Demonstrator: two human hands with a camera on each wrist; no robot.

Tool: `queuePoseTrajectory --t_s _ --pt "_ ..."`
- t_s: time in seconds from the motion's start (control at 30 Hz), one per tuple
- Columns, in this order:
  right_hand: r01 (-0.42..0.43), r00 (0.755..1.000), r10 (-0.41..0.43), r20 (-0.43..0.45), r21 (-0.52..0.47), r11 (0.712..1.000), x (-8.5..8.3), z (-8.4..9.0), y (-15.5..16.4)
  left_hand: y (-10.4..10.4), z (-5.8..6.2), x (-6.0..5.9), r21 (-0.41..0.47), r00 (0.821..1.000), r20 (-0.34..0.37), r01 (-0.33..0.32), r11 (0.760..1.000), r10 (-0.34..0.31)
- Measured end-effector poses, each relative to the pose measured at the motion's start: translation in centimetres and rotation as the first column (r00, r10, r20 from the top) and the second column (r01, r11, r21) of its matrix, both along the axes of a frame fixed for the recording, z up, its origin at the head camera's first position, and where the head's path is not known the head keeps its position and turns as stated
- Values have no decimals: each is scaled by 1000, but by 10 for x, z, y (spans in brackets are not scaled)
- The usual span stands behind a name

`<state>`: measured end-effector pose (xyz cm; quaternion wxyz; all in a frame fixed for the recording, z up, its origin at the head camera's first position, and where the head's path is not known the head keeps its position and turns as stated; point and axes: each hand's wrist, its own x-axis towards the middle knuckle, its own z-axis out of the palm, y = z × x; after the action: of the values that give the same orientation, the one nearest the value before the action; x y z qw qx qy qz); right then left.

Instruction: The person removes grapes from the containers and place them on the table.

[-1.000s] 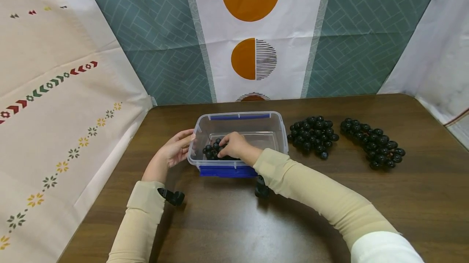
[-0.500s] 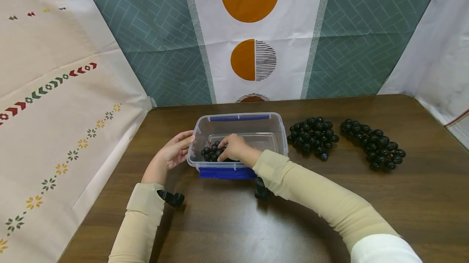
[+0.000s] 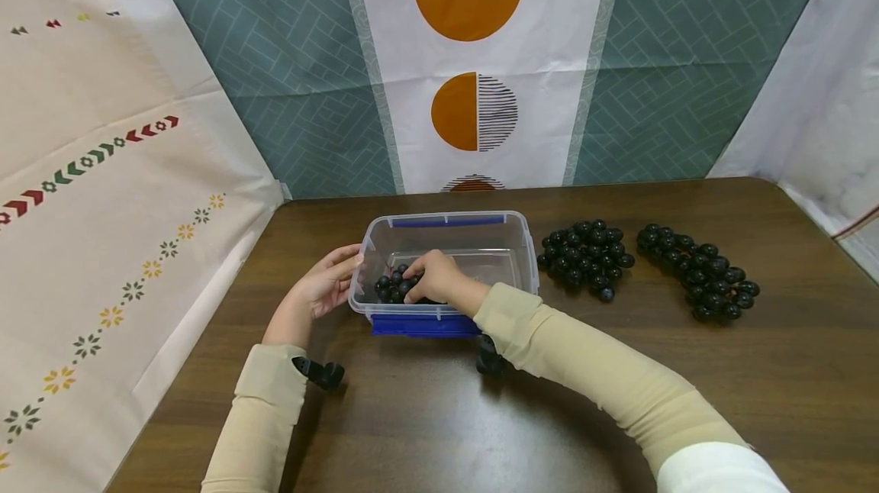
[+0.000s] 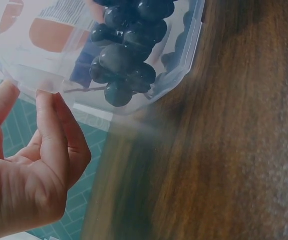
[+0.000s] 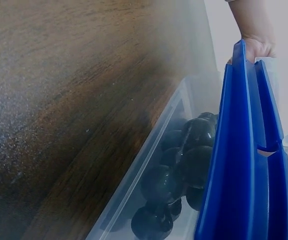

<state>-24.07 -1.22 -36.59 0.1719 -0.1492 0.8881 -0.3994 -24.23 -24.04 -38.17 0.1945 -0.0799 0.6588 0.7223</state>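
Hands (image 3: 433, 277) at clear box (image 3: 511, 230), dark grapes (image 3: 393, 285) inside.

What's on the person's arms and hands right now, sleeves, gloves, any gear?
Both arms wear long beige sleeves; the right one shows white cloth at the upper arm. The left hand and right hand are bare, no gloves. A small black camera is strapped at each wrist.

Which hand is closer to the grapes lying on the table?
Right. The right hand is inside the clear box, nearer the grapes on the table. The left hand touches the box's far outer side.
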Motion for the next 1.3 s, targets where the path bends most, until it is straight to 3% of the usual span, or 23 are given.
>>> queuePoseTrajectory --t_s 0.5,1.3 --pt "37 998 -42 -52 -93 995 0 2 1 0 0 0 -6 1000 -7 -6 1000 6" --pt "5 983 -20 -184 -84 996 4 4 1 0 -1 1 -8 1000 -5 -4 1000 4"
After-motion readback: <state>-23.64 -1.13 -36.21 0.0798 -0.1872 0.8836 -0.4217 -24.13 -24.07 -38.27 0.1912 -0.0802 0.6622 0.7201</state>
